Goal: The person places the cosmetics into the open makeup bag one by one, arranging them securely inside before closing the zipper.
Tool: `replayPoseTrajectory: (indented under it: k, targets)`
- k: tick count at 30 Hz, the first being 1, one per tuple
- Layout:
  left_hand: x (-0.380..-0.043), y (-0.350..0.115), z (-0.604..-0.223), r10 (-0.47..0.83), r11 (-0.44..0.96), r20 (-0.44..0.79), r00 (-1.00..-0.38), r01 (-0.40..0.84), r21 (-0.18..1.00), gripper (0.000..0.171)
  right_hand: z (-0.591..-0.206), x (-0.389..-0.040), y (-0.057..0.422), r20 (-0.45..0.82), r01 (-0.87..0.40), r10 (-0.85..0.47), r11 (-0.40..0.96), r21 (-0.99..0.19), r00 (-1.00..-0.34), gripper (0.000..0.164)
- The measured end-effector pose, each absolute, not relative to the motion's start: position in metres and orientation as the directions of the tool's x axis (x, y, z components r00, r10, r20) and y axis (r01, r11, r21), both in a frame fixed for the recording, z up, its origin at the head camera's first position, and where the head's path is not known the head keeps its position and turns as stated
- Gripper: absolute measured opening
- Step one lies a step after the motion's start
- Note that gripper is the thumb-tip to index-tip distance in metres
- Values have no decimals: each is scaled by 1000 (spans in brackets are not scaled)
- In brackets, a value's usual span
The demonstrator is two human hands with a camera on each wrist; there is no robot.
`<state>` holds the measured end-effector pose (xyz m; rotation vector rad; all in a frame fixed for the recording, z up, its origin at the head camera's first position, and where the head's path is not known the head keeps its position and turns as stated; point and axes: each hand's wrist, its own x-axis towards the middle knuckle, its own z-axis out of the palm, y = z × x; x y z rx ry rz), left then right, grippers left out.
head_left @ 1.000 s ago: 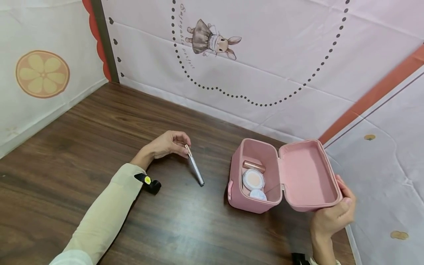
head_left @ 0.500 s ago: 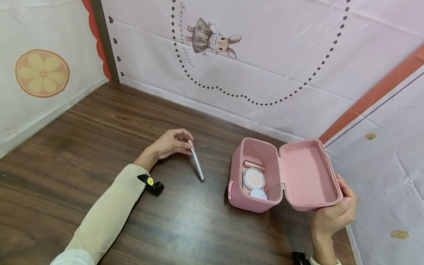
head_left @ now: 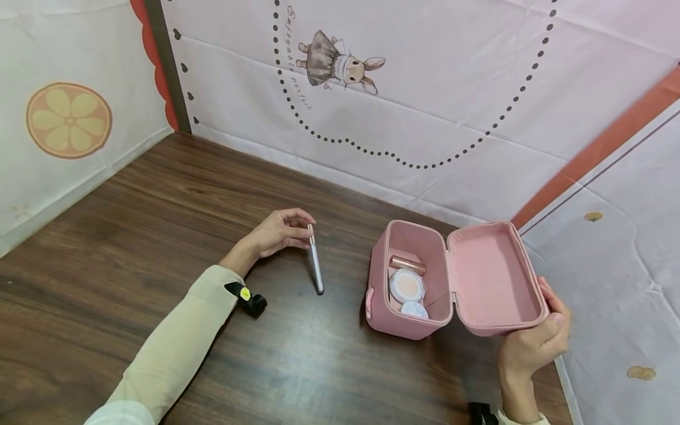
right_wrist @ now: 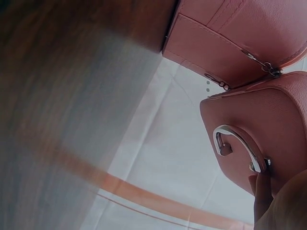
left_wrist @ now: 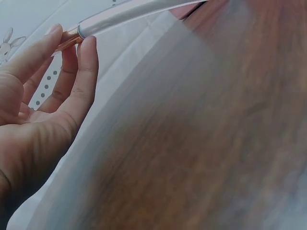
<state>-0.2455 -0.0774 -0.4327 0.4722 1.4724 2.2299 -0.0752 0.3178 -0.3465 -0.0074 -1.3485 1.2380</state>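
My left hand (head_left: 281, 233) pinches the rose-gold end of a slim silver cosmetic pen (head_left: 316, 265) between thumb and fingertips. The pen slants down over the table, left of a pink makeup case (head_left: 376, 283). In the left wrist view the silver barrel (left_wrist: 124, 15) points away from the fingers. With its lid (head_left: 494, 277) swung out to the right, the case shows a rose-gold tube (head_left: 407, 265), a round compact (head_left: 406, 286) and a smaller pale round item (head_left: 414, 310) inside. My right hand (head_left: 536, 348) grips the lid's near right corner; its fingers are partly hidden behind it.
The case stands on a dark wooden table (head_left: 255, 360). A printed white cloth (head_left: 435, 77) rises behind and at both sides, close to my right hand. The right wrist view shows a metal-ended handle (right_wrist: 242, 139) on the lid's outside and zip pulls (right_wrist: 268, 70) near the hinge.
My left hand has shifted slightly right with the cosmetic pen, whose lower end now swings a little back left. The right hand and the lid look unchanged.
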Motion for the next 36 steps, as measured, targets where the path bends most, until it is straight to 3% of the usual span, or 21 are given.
replayPoseTrajectory:
  k: [6, 12, 19, 25, 32, 36]
  targets:
    - [-245, -75, -433, 508, -346, 46, -860, -155, 925, 24, -348, -75, 319, 707, -647, 657, 425, -633, -260, 38]
    - [-242, -70, -433, 514, -356, 41, -857, -170, 919, 44, -346, -73, 318, 709, -645, 655, 428, -633, -261, 38]
    - [-240, -64, -428, 505, -360, 19, -863, -191, 913, 43, -345, -73, 318, 711, -650, 656, 429, -628, -253, 37]
    - [-238, -57, -422, 493, -396, -18, -870, -243, 885, 25, -345, -74, 318, 709, -657, 656, 419, -626, -258, 37]
    - [-237, -45, -414, 483, -413, -48, -875, -275, 868, 34, -346, -75, 319, 715, -647, 651, 435, -627, -255, 38]
    - [-238, -35, -404, 473, -425, -61, -879, -288, 858, 30, -346, -75, 320, 714, -642, 653, 438, -630, -255, 38]
